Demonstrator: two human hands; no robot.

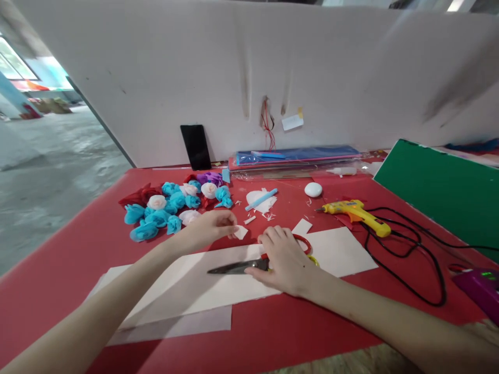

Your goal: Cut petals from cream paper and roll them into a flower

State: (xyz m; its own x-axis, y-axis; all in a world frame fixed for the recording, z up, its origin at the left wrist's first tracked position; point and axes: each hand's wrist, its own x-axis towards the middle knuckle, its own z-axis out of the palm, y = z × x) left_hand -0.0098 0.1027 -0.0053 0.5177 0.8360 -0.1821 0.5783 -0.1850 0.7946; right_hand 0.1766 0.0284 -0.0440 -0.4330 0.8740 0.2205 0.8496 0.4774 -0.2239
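Observation:
My left hand point(219, 226) is closed in a pinch on a small white paper piece point(241, 232), just above the table. My right hand point(284, 255) lies over a pair of scissors point(234, 267), fingers curled across the red and yellow handles and thumb by the pivot. The scissors' blades are together and point left. Beneath them a long white paper strip point(187, 285) stretches across the red table point(273, 324). Another cut white paper piece point(302, 227) rests beyond my right hand. Part of the handles is hidden under my palm.
Blue, white, red and purple paper flowers point(158, 217) cluster at the left. A yellow glue gun point(356, 212) with a black cord point(434, 249) lies right, near a green board point(440, 192). Behind are a white egg-shaped object point(313, 189), a blue stick point(261, 199) on scraps, and a black phone point(195, 147).

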